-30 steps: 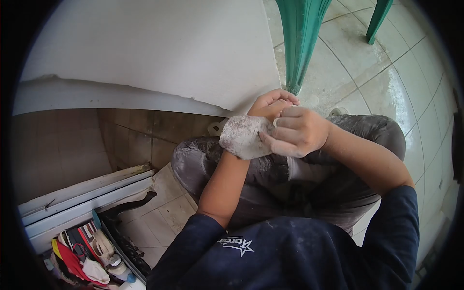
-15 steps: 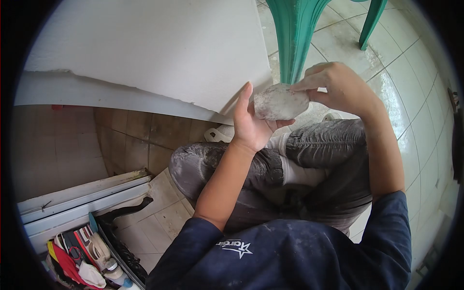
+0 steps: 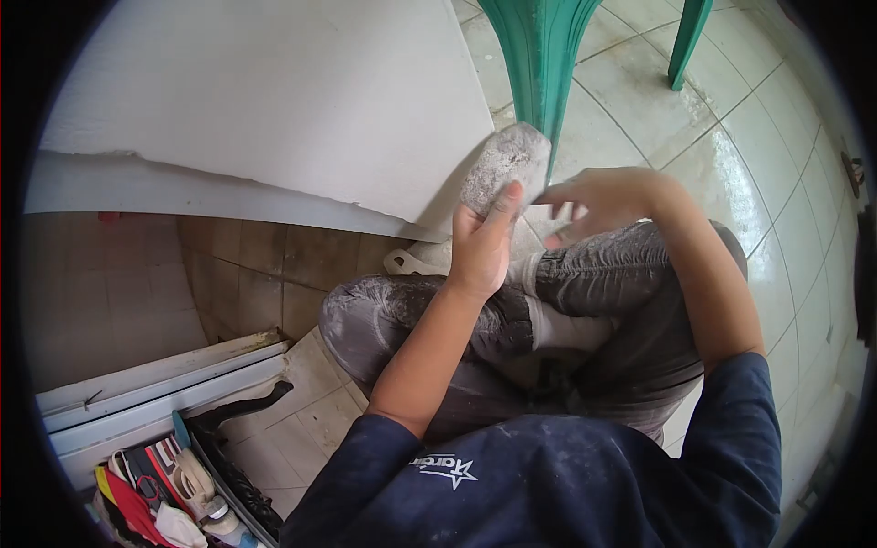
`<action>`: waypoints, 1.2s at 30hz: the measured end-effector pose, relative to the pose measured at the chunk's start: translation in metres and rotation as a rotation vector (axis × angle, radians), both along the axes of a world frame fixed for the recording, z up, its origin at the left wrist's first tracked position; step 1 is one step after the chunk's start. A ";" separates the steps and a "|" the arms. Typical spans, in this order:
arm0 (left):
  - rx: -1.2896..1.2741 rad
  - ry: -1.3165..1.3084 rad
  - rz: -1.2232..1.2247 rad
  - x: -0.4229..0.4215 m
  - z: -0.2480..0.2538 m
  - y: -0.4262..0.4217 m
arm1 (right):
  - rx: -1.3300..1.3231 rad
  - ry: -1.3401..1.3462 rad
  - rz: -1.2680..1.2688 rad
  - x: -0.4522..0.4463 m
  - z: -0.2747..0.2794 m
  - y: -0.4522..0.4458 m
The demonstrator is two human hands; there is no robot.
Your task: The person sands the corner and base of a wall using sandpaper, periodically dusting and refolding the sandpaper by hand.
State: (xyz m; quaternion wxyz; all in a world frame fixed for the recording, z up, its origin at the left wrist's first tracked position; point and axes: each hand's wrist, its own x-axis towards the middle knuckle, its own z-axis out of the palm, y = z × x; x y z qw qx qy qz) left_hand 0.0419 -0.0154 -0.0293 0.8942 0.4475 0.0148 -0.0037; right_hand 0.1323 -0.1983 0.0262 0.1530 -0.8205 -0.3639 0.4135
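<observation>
A whitish, dusty oval pad (image 3: pixel 508 164) with grey patches is gripped in my left hand (image 3: pixel 484 245), thumb on its near face. It stands tilted in front of the green plastic leg (image 3: pixel 541 78). My right hand (image 3: pixel 603 203) is just right of the pad, slightly blurred, its fingers bent and apart with nothing seen between them. Whether a fingertip touches the pad's edge is unclear. To the left of the pad lies a large white board (image 3: pixel 274 91) with a rough, torn lower edge.
A box of mixed items (image 3: pixel 169 484) stands at the lower left beside white rails (image 3: pixel 164 374) and a black curved piece (image 3: pixel 242 402). Dusty crossed legs (image 3: pixel 621 283) rest on the tiled floor (image 3: pixel 630 110). Another green leg (image 3: pixel 690 41) is at the upper right.
The pad was turned over between both hands and now stands more upright in my left hand. My right hand has let go of it and moved down beside it.
</observation>
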 end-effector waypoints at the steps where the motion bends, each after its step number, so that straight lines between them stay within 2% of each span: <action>1: 0.045 -0.023 0.010 -0.002 0.000 0.001 | 0.126 0.055 -0.043 -0.003 0.000 0.009; 6: 0.148 -0.240 0.087 -0.004 0.000 0.004 | 0.632 0.159 -0.251 -0.001 -0.013 0.014; 10: 0.115 -0.300 0.073 -0.009 0.010 -0.007 | 0.671 0.426 -0.422 -0.001 -0.007 0.016; 13: 0.209 -0.245 0.043 -0.017 0.010 -0.011 | 0.882 0.494 -0.432 0.004 -0.001 0.014; 15: 0.591 -0.355 0.041 -0.016 0.024 -0.004 | 0.921 0.439 -0.377 0.010 0.015 -0.001; 17: 0.502 -0.281 -0.016 -0.006 -0.013 -0.002 | 0.959 0.321 -0.330 0.015 0.031 -0.026; 19: 0.559 -0.005 -0.202 -0.001 -0.019 -0.001 | 0.710 0.110 -0.357 0.038 0.034 -0.063; 20: 0.583 0.135 -0.294 -0.002 -0.022 0.000 | 0.759 0.057 -0.606 0.040 0.029 -0.070; 21: 0.523 0.245 -0.227 -0.004 -0.035 -0.003 | 0.541 -0.285 -0.711 0.059 0.012 -0.085; 22: 0.568 0.257 -0.240 -0.004 -0.044 -0.004 | 0.309 -0.623 -0.799 0.077 -0.006 -0.094; 24: 0.656 0.279 -0.270 -0.003 -0.056 -0.005 | 0.223 -0.757 -0.907 0.068 -0.015 -0.070; 25: 0.704 0.246 -0.267 -0.005 -0.060 -0.007 | 0.444 -0.672 -0.625 0.069 -0.033 -0.069; 27: 0.802 0.171 -0.258 -0.004 -0.065 -0.012 | 0.558 -0.222 -0.250 0.022 0.010 -0.021; 30: 0.844 0.135 -0.200 -0.006 -0.061 -0.014 | 0.552 -0.069 -0.165 0.027 0.004 -0.022; 31: 0.894 0.109 -0.204 -0.004 -0.067 -0.011 | 0.492 -0.398 -0.364 0.039 -0.007 -0.036; 32: 0.875 0.124 -0.209 -0.004 -0.067 -0.009 | 0.289 -0.884 -0.616 0.057 -0.030 -0.054; 34: 0.833 0.143 -0.216 -0.002 -0.060 -0.005 | -0.017 -0.828 -0.863 0.068 -0.013 -0.067; 35: 0.844 0.160 -0.211 -0.001 -0.054 -0.006 | 0.296 -0.841 -0.752 0.071 -0.031 -0.068; 36: 0.859 0.142 -0.210 0.001 -0.056 -0.006 | 0.567 -0.736 -0.585 0.060 -0.030 -0.051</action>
